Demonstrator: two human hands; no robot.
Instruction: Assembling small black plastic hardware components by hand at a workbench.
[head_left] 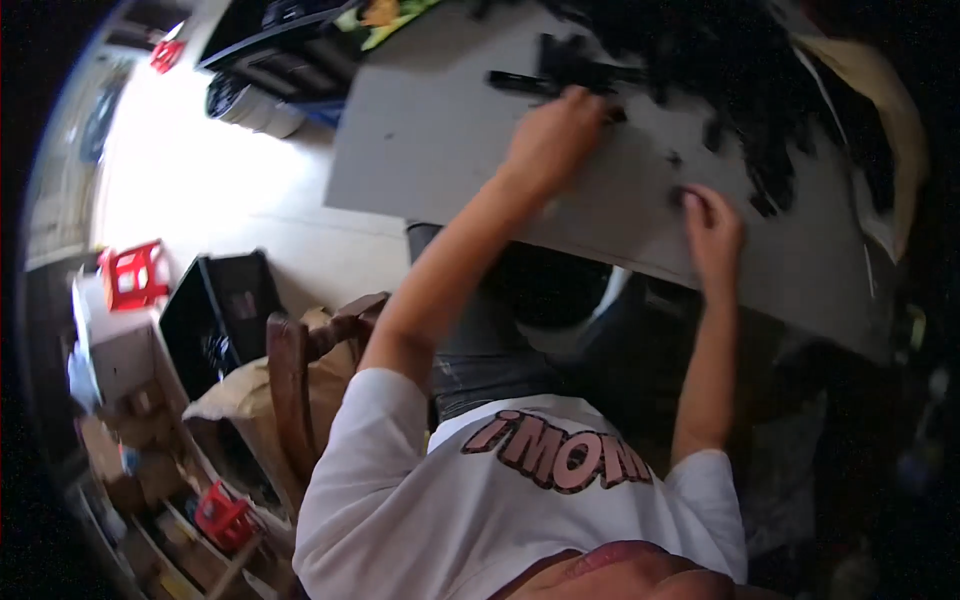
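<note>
Over the grey table (440, 150), my left hand (562, 130) is closed, its fingertips turned down and away from view. A small dark piece (616, 114) shows at its fingers; blur hides its kind. Just beyond this hand lie loose black parts (570, 62), one of them a long black strip (517, 82). Near the front edge, my right hand (716, 228) pinches a small dark piece (684, 193) between thumb and finger. A tiny dark part (674, 159) lies slightly beyond it.
A heap of black parts (690, 50) covers the far right of the table, beside a tan sack (880, 100). Black crates (300, 70) stand at the far left. On the left are a wooden chair (290, 375), a black bin (220, 310) and a red stool (135, 277).
</note>
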